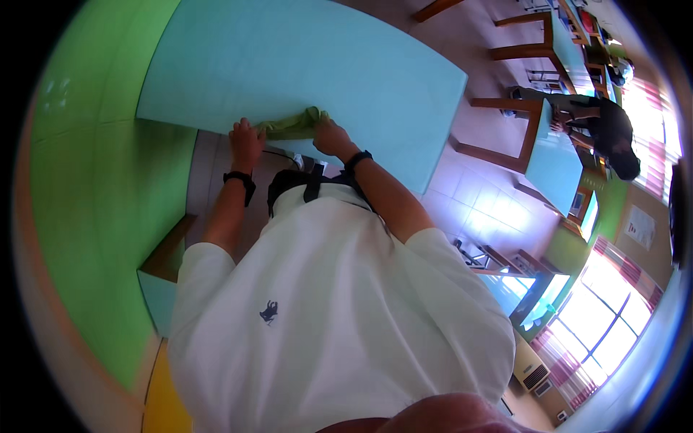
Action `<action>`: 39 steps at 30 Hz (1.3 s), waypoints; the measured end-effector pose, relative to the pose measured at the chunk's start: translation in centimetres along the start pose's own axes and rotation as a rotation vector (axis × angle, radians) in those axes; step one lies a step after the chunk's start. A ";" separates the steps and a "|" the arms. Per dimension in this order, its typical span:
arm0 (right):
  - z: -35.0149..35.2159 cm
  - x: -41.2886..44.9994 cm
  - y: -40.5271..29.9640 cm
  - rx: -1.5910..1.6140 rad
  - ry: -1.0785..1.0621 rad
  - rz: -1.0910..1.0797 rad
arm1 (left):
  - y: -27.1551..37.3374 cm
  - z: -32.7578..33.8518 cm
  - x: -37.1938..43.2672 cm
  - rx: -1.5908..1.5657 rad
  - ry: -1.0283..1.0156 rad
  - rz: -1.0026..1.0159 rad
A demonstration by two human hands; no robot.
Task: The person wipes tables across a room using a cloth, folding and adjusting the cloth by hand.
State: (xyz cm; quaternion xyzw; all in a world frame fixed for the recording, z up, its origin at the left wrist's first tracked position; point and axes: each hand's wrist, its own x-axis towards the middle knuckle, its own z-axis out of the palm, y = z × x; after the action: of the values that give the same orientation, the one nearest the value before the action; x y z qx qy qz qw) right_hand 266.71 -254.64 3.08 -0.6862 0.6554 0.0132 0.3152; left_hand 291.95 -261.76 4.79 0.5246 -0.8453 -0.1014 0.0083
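Observation:
A green cloth (289,127), partly bunched and twisted, lies along the near edge of a light-blue tabletop (325,59). My right hand (331,136) grips its right end, where the fabric is bunched up. At the cloth's left end is my left hand (247,142), its fingers bent at the table's edge and pinching the fabric. A dark band is on each of my wrists.
A green wall (108,178) borders the table on the left. Across the tiled floor (465,200) stand more blue-topped tables with wooden legs (528,135). A person in dark clothes (601,127) leans over one of them. Windows with curtains are at the far right.

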 end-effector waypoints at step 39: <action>-0.6 -6.6 10.1 0.154 0.305 1.013 | 14.1 3.6 10.4 -0.284 -0.476 0.910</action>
State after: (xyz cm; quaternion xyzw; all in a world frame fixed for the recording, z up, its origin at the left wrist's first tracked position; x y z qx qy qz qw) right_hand 256.32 -248.47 2.22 -0.2529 0.9421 0.0157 0.2196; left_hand 274.34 -264.41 2.80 0.0609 -0.9438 -0.3174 -0.0695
